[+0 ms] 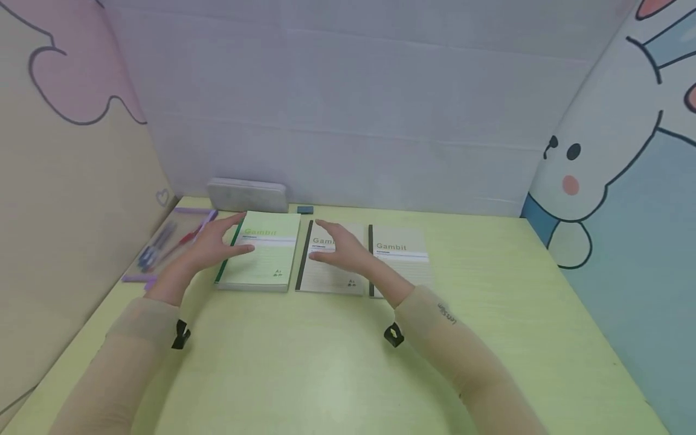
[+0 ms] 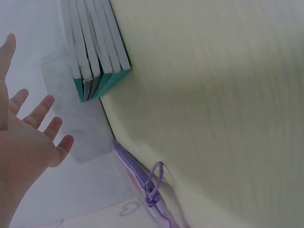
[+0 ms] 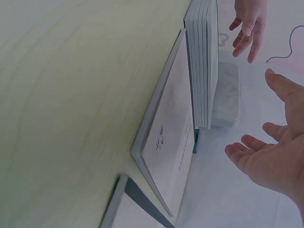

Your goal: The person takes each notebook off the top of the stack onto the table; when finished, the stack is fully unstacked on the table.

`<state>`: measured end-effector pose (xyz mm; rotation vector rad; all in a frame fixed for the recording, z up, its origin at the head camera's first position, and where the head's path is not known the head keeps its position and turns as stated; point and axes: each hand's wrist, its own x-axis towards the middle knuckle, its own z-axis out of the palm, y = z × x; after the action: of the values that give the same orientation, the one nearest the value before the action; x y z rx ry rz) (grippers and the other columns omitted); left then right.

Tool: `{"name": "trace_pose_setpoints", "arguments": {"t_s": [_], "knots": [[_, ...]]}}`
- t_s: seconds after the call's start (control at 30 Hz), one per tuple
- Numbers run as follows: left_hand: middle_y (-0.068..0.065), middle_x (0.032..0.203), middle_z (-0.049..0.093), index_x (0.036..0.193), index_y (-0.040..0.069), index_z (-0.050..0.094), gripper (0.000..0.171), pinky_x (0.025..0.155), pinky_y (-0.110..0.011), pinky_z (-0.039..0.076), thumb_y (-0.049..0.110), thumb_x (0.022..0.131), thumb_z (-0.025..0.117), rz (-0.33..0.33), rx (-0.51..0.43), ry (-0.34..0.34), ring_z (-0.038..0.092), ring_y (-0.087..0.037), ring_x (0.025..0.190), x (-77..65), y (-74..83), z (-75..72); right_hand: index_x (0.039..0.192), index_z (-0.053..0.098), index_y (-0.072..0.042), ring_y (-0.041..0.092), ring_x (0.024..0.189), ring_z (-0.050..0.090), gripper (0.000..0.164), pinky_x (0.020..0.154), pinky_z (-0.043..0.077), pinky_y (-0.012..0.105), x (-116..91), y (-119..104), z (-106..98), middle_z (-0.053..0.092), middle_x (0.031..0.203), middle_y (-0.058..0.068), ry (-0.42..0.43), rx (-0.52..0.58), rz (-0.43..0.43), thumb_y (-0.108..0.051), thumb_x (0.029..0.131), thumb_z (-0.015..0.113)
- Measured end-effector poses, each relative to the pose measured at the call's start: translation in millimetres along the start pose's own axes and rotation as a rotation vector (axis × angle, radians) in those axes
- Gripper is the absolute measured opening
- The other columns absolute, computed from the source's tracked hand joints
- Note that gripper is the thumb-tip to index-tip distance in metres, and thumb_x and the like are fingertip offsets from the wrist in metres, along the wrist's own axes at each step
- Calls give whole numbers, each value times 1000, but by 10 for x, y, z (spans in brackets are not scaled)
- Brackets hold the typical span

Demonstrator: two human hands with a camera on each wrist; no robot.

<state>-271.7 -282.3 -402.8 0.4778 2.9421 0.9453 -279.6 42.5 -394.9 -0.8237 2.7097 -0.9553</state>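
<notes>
A stack of several notebooks (image 1: 263,263) with a pale green "Gambit" cover on top and a green spine lies at the left. Over its spine side is my left hand (image 1: 211,244), fingers and thumb spread apart. My right hand (image 1: 348,249) hovers over a grey-spined notebook (image 1: 328,281) beside the stack, its thumb and fingers parted toward the left. Both palms are bare in the wrist views, where the left hand (image 2: 28,142) and the right hand (image 3: 270,147) appear raised. Another grey-spined notebook (image 1: 402,269) lies to the right, partly hidden by the right wrist.
A clear pouch (image 1: 176,235) with purple edging and pens inside lies left of the stack. Behind the stack stands a pale grey case (image 1: 247,194), with a small blue block (image 1: 305,210) beside it. Walls border the yellow table (image 1: 293,362) at the back and sides.
</notes>
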Motion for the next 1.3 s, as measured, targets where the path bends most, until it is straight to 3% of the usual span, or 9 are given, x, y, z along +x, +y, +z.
{"name": "trace_pose_setpoints", "arguments": {"t_s": [0.27,0.57,0.9,1.3], "knots": [[-30,144,33,151,8,19,98,99,-67,28,47,78,73,-82,-35,-57,30,-50,131,-41,-177,22,151,22,-16,25,141,25,83,112,25,41,166,-61,286,27,154,8,-78,31,42,-39,86,68],[-29,148,26,153,15,9,105,100,-70,21,54,77,71,-186,-48,-155,23,-52,133,-39,-324,40,151,23,-17,24,142,22,85,114,22,37,282,-63,527,26,154,6,-104,16,37,-41,84,69],[-28,143,33,152,8,12,107,104,-64,21,53,76,72,-180,-67,-190,27,-47,133,-32,-383,79,150,26,-14,22,142,24,79,114,21,34,292,-103,606,28,154,6,-157,-74,34,-43,87,65],[-31,147,26,150,0,13,105,106,-65,15,48,78,73,-196,-118,-199,16,-50,136,-35,-342,78,149,29,-11,24,142,24,72,115,19,35,300,-112,629,30,153,8,-186,-94,-5,-38,90,62]]}}
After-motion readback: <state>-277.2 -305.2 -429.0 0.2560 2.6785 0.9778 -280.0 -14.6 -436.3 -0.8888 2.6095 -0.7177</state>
